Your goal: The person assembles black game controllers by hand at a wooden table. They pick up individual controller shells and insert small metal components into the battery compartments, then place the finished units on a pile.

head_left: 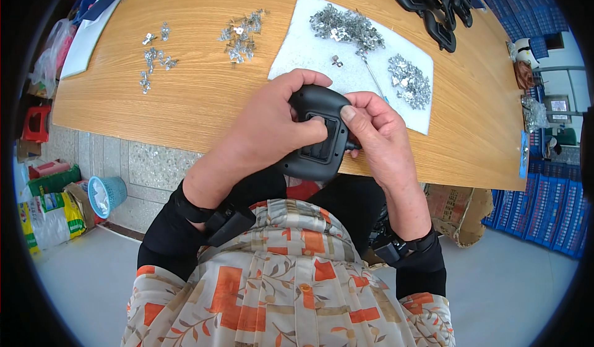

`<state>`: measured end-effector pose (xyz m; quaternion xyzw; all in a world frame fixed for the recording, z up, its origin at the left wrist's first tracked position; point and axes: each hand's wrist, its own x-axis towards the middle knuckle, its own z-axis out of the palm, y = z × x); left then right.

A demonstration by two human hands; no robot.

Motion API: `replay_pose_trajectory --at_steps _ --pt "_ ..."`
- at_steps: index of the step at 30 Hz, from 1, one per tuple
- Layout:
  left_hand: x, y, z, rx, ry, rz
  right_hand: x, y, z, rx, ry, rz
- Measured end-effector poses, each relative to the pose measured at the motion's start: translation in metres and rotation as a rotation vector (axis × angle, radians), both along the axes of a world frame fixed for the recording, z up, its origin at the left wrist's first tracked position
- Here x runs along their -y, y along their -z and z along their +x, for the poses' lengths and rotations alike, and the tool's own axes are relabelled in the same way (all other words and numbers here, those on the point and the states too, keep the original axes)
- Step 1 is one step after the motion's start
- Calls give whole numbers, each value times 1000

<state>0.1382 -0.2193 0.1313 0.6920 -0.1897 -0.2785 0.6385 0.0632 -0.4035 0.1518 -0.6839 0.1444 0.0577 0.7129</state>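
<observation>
A black plastic game controller (318, 102) is held over the near edge of the table, its recessed battery compartment (317, 152) facing up. My left hand (260, 121) wraps around its left side, and the thumb reaches into the compartment. Whether a small part lies under that thumb is hidden. On the opposite side, my right hand (385, 133) grips the housing with its thumb on the edge and its fingers curled beneath. Just beyond the hands, a white foam sheet (294, 50) bears a loose metal contact piece (336, 61) and a thin metal-shafted tool (373, 73).
Piles of small metal contacts (346, 28) and flat metal pieces (409, 82) lie on the foam. More contacts (241, 34) are scattered across the wooden table (185, 99). Black housings (427, 0) are heaped at the far right. A blue basket (106, 196) stands on the floor at left.
</observation>
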Motion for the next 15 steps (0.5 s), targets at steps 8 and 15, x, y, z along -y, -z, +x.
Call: replay_pose_trajectory --at_steps 8,15 --pt "6 1 -3 63 -7 -25 1 -2 -3 39 17 -66" --pt "-1 3 2 -176 93 -116 2 -2 -1 -14 36 -59"
